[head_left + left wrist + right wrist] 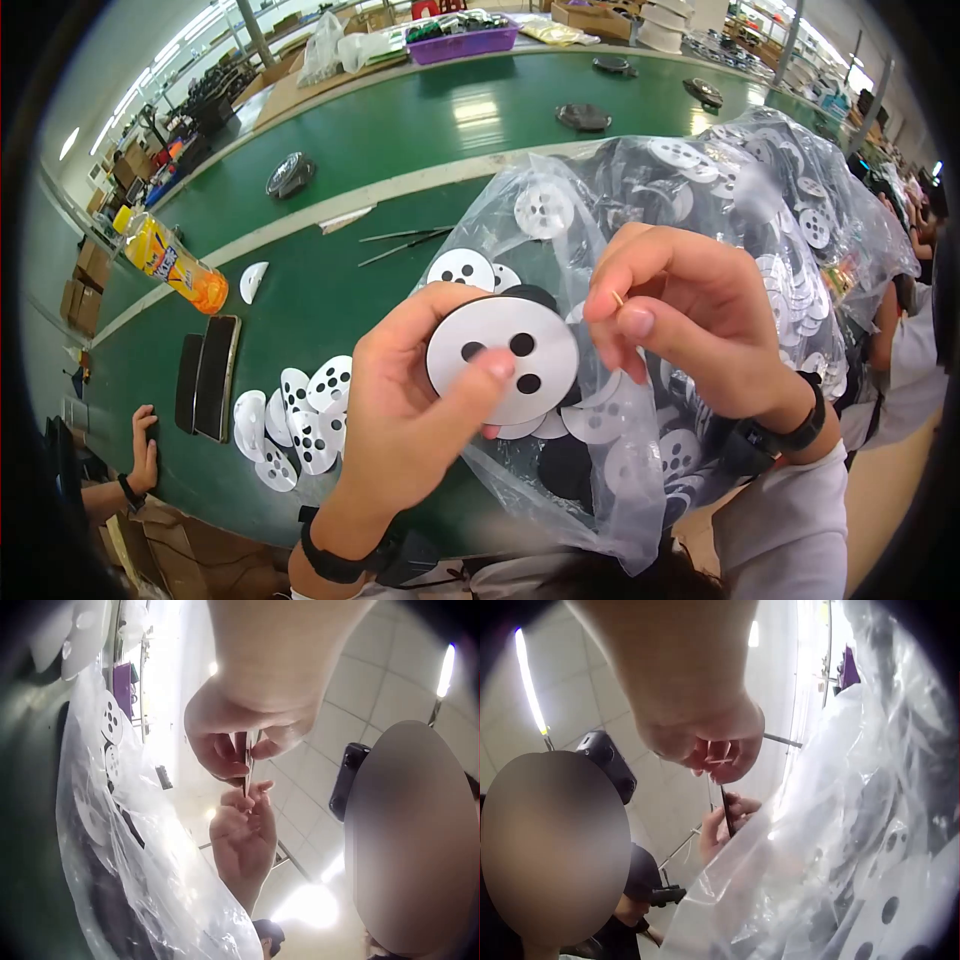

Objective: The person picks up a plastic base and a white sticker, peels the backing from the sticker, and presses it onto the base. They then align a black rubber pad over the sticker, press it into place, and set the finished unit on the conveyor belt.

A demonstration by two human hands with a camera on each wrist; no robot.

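Observation:
My left hand (405, 420) holds a white disc (465, 345) with black round spots, its thumb pressed on the disc's face and its fingers behind. In the left wrist view the disc (248, 761) appears edge-on between thumb and fingers. To the right of the disc, apart from it, my right hand (705, 320) pinches a tiny thin pale piece (618, 298) between thumb and forefinger; in the right wrist view the piece (720, 761) shows at the fingertips. A clear plastic bag (625, 480) of similar discs lies beneath both hands.
Loose spotted discs (313, 440) lie left of my left hand. Beyond are two dark flat bars (215, 378), an orange drink bottle (172, 262), tweezers (405, 243) and a half-round white piece (253, 282). Dark oval parts (583, 117) lie on the green belt (400, 120). Another person's hand (145, 450) rests at left.

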